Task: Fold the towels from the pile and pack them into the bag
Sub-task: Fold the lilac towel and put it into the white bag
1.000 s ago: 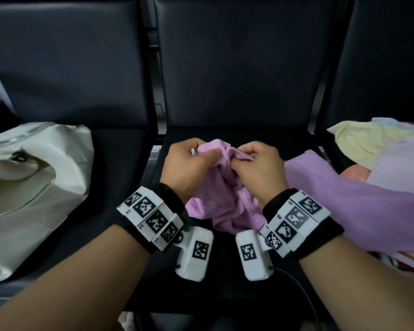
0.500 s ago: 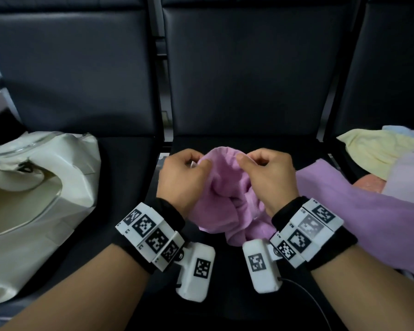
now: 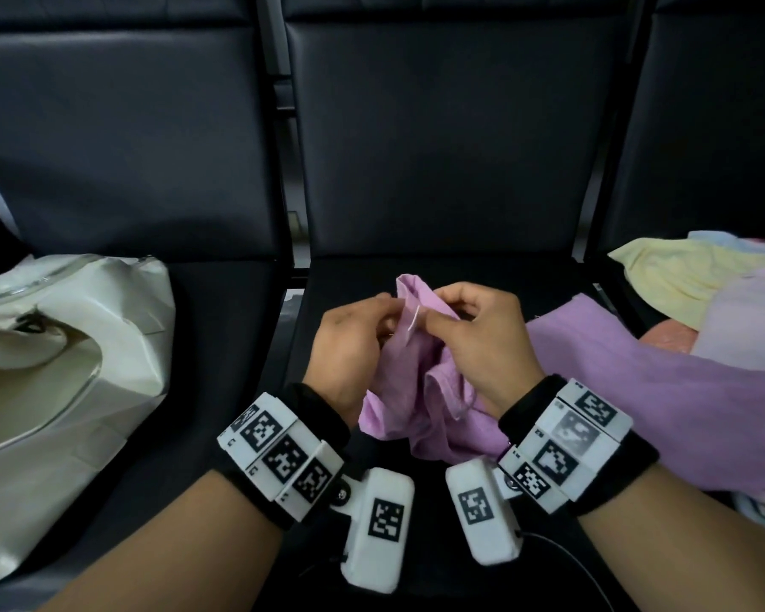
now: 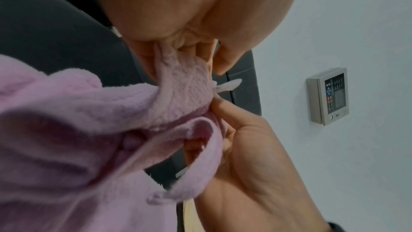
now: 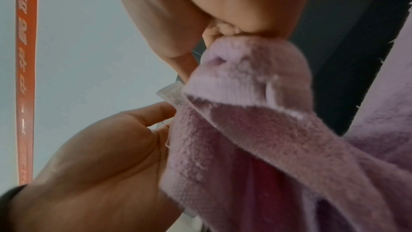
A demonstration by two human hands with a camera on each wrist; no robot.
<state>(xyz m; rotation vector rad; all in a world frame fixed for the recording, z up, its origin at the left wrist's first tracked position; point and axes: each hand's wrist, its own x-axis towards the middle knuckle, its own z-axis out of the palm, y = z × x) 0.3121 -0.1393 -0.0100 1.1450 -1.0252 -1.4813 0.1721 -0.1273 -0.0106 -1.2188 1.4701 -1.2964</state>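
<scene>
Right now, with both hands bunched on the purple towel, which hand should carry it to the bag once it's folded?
Probably the left hand. The white bag sits on the seat to its side, while the right hand is nearer the towel pile. Both hands pinch the purple towel, which isn't folded yet.

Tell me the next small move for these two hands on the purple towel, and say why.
Probably draw the hands apart along the top edge. The left hand and right hand both pinch the purple towel close together near one corner, by its label, while the rest hangs bunched over the middle seat. Spreading it flat should come before any fold.
</scene>
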